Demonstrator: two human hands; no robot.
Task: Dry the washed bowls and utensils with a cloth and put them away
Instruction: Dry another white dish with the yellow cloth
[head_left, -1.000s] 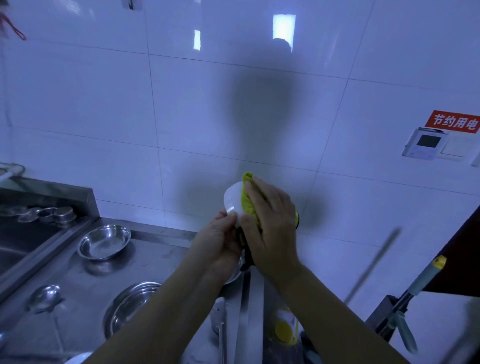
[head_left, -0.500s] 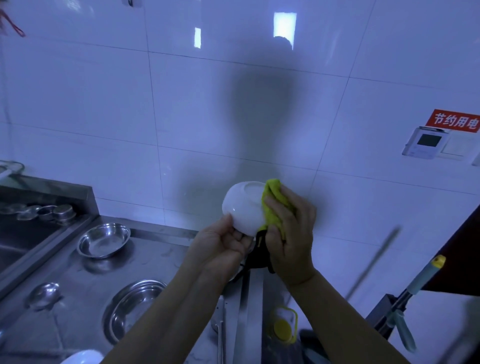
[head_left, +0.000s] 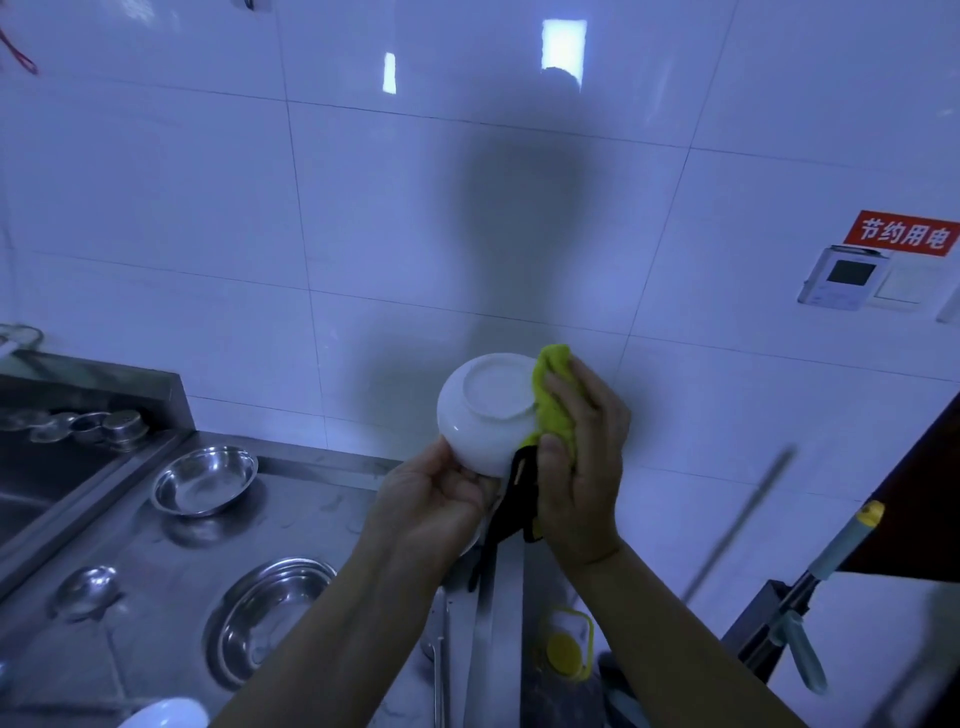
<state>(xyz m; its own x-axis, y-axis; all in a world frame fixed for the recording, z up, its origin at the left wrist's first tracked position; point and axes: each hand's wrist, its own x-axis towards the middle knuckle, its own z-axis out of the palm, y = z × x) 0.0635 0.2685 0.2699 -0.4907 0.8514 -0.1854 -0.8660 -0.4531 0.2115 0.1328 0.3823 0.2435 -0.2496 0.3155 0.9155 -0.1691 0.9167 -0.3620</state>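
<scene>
A white bowl (head_left: 485, 413) is held up in front of the tiled wall (head_left: 208, 234), above the right end of the steel bench (head_left: 311, 499), tipped so its foot ring faces the camera. The left hand (head_left: 428, 496) grasps it from below, the grip curled around the lower rim. The right hand (head_left: 582, 457) clenches a yellow-green cloth (head_left: 553, 410) against the bowl's right side, thumb and fingers wrapped round the fabric; a dark part of the cloth hangs down between the two hands. On the bench lie a shallow steel dish (head_left: 205, 486) near the wall, a second steel dish (head_left: 265, 618) nearer the camera, and a ladle (head_left: 85, 590) to its left. Another white bowl (head_left: 166, 714) shows at the bottom edge.
</scene>
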